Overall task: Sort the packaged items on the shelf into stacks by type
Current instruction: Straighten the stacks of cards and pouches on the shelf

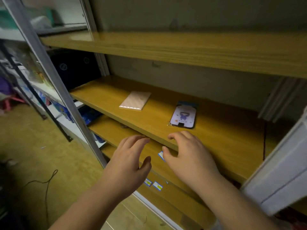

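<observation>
On the middle shelf (224, 138) we see a pale packet (135, 100) lying flat at left and a phone-case packet (183, 115) well apart to its right. Our left hand (127, 165) and right hand (189, 155) hover before the shelf edge, fingers loosely spread, holding nothing.

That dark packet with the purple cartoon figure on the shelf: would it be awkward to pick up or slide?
The dark packet lies flat on the wooden shelf, so it probably slides easily and won't roll. Its glossy clear wrapper suggests it may be slippery under the fingers. It looks thin, so likely light; lifting may mean prying up an edge. Both hands are empty.
</observation>
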